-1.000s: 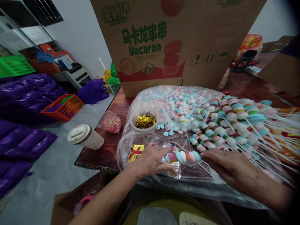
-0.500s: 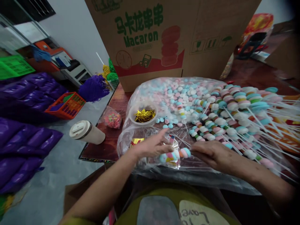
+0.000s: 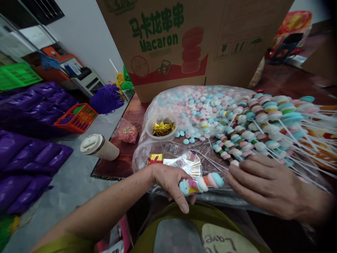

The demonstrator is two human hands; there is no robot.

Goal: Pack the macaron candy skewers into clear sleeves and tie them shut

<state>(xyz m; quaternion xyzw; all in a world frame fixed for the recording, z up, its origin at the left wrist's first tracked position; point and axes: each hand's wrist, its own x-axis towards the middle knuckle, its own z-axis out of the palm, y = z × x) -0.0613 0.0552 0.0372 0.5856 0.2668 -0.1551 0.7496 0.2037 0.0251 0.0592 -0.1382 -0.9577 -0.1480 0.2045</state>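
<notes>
A marshmallow skewer (image 3: pixel 204 183) with blue, white, orange and pink pieces lies across in front of me. Printed wrapping with yellow and pink shows round its left end. My left hand (image 3: pixel 171 181) cradles that end from below, thumb stretched out beneath it and fingers mostly hidden. My right hand (image 3: pixel 265 184) is closed at the other end, fingertips by the last blue piece; its stick is hidden behind them. Behind the hands lie a fan of silvery printed wrappers (image 3: pixel 181 162), gold twist ties (image 3: pixel 155 159) with a red band, and loose white sticks (image 3: pixel 207 158).
More marshmallow skewers (image 3: pixel 247 135) are piled at the right, sticks pointing right. A clear bag of loose marshmallows (image 3: pixel 202 102) sits before a large cardboard box (image 3: pixel 168 45). Left are a bowl (image 3: pixel 150 131) of gold ties, a small candy bag (image 3: pixel 127 133) and a lidded cup (image 3: pixel 107 149).
My left hand has come down from above the wrappers to under the skewer's wrapped end. My right hand has moved nearer and rightward, and the skewer has shifted slightly right and down.
</notes>
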